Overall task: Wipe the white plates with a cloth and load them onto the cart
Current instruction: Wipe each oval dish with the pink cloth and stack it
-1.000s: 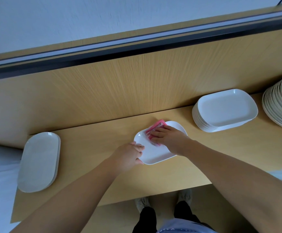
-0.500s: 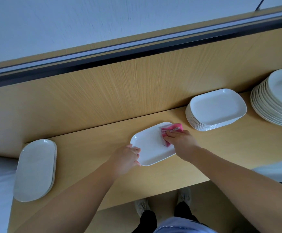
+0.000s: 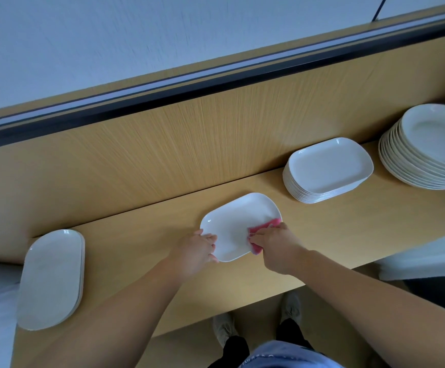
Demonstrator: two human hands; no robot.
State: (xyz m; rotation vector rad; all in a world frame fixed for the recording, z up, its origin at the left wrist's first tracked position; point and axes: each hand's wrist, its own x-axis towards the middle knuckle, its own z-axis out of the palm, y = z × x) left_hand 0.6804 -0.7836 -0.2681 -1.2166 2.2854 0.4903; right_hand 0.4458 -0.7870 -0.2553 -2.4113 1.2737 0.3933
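A light wood-grain desk [image 3: 136, 235] is seen from above, backed by an upright panel [image 3: 189, 144] of the same finely streaked veneer. The panel is topped by a dark strip [image 3: 216, 83], and a pale, plain wall [image 3: 110, 35] rises behind it.

Three stacks of glossy white crockery are set out along the desk. A low stack of oval plates [image 3: 51, 277] lies at the left end, overhanging the front edge. A taller stack of rounded-rectangular plates [image 3: 327, 168] stands to the right of centre, close against the panel. Just beside it, at the far right, a stack of round plates [image 3: 428, 147] is partly cut off by the frame.

A single rounded-rectangular plate [image 3: 238, 221] lies flat at the middle of the desk, apart from all three stacks. Its near left rim is gripped by the left hand [image 3: 194, 252], with the fingers [image 3: 209, 238] curled over the edge. A crumpled pink cloth [image 3: 265, 227] is pressed onto the plate's right side by the right hand [image 3: 277, 247], whose fingers are bunched around it. Most of the cloth is hidden under that hand.

Below the desk's front edge, a pair of light shoes [image 3: 222, 328] is seen on the floor.
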